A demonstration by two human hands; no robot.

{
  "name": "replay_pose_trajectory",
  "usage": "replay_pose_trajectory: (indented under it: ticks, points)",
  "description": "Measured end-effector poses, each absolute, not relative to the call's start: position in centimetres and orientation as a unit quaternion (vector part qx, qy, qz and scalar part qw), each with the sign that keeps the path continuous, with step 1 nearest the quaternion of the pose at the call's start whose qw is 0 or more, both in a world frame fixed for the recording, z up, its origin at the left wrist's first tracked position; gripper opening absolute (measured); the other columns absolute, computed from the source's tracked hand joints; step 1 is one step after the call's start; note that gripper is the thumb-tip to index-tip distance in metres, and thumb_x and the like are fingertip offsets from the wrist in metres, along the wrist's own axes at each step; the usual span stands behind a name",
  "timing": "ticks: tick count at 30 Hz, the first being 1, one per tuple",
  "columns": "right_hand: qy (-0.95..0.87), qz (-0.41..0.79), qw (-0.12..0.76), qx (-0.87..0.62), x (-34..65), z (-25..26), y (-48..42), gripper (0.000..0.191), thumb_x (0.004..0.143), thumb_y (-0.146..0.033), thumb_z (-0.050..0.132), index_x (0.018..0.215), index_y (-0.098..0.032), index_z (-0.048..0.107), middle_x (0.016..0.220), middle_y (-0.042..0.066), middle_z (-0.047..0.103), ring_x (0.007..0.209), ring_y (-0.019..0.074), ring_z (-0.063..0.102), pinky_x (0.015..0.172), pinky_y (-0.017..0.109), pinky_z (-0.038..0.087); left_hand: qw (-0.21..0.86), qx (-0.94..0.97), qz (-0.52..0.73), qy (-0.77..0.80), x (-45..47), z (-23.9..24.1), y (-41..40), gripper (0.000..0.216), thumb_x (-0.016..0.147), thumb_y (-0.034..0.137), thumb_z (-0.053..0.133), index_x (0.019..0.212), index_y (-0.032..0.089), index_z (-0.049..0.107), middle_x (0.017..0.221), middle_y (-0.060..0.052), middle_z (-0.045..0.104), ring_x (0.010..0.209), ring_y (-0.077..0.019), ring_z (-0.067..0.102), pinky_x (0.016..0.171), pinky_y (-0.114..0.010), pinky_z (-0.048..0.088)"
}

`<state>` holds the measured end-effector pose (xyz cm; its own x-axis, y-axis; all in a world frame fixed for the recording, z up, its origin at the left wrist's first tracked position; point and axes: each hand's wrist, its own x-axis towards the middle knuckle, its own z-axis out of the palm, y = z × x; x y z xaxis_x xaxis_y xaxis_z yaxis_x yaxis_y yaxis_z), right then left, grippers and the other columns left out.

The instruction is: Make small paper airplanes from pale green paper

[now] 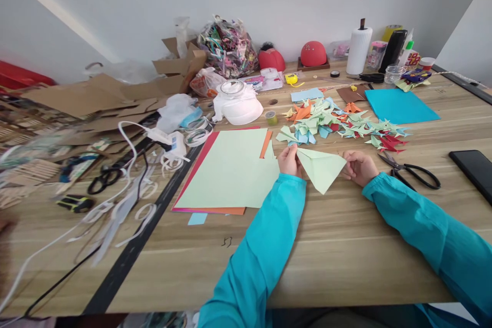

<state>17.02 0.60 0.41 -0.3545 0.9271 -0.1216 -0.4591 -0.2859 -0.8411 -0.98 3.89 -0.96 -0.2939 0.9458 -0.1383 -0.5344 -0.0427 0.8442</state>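
Observation:
A pale green sheet of folded paper [322,168] hangs between my two hands, just above the wooden table, with its point toward me. My left hand [290,162] pinches its left corner, and my right hand [360,167] grips the right corner. Behind it lies a heap of small folded paper cranes [319,118] in green, blue, orange and red. To the left is a stack of coloured paper [226,169], with pale green on top and red and orange edges showing below.
Black-handled scissors [411,170] lie right of my right hand, with a phone [474,171] farther right. A blue paper pad [402,105] lies behind. White cables, a power strip [175,146] and cardboard [96,97] crowd the left. A glass jar in white wrapping [238,105] stands behind the stack.

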Motion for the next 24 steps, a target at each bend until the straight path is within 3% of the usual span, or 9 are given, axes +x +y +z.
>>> replay_pose_trajectory:
  ticks: [3,9,13,17,21,24]
  points:
    - [-0.342,0.729,0.491,-0.332,17.0,0.4,0.7,0.016,0.065,-0.021,0.052,0.05,-0.018,0.047,0.038,-0.003,0.046,0.033,0.0083,0.034,0.037,0.024,0.032,0.575,0.218,0.673,0.411,-1.0,-0.8,3.9,0.028,0.065,0.034,0.069,0.06,0.016,0.048,0.041,0.009,0.038,0.03,-0.0018,0.031,0.027,-0.015,0.016]
    - [-0.341,0.71,0.489,-0.375,16.8,0.2,1.0,0.017,0.069,-0.03,0.056,0.058,-0.018,0.05,0.046,-0.001,0.051,0.039,0.0095,0.041,0.044,0.026,0.038,0.62,0.129,0.675,0.379,-1.2,-0.4,4.3,0.012,0.077,0.023,0.061,0.073,0.014,0.055,0.059,0.002,0.06,0.046,-0.0039,0.055,0.044,-0.013,0.045]
    - [-0.343,0.709,0.493,-0.369,16.8,-0.1,1.0,0.018,0.066,-0.028,0.058,0.055,-0.018,0.049,0.046,-0.002,0.051,0.038,0.0091,0.041,0.044,0.026,0.038,0.618,0.13,0.684,0.365,-1.1,-0.2,4.0,0.008,0.08,0.02,0.057,0.076,0.014,0.056,0.065,0.001,0.064,0.055,-0.0055,0.06,0.056,-0.016,0.052]
    - [-0.464,0.653,0.463,-0.378,16.5,-0.3,0.7,0.019,0.063,-0.035,0.067,0.067,-0.018,0.058,0.048,-0.002,0.053,0.042,0.0115,0.046,0.045,0.028,0.039,0.634,0.205,0.648,0.368,0.5,-0.4,2.9,0.016,0.076,0.027,0.063,0.072,0.014,0.055,0.071,-0.003,0.067,0.064,-0.0113,0.065,0.058,-0.022,0.054]
    - [-0.642,0.525,0.399,-0.391,16.1,0.0,0.2,0.039,0.061,-0.039,0.073,0.095,-0.023,0.063,0.062,-0.002,0.06,0.06,0.0153,0.054,0.063,0.031,0.045,0.645,0.222,0.638,0.359,2.0,-0.7,1.9,0.028,0.063,0.034,0.073,0.066,0.015,0.052,0.068,0.0,0.065,0.065,-0.0122,0.064,0.06,-0.024,0.053]
    - [-0.644,0.506,0.388,-0.424,16.0,-0.2,0.0,0.032,0.071,-0.052,0.062,0.082,-0.022,0.065,0.059,-0.001,0.059,0.06,0.0147,0.054,0.066,0.03,0.045,0.618,0.288,0.633,0.368,2.4,-0.9,1.5,0.032,0.059,0.04,0.074,0.067,0.016,0.054,0.063,0.002,0.063,0.061,-0.012,0.062,0.058,-0.024,0.051]
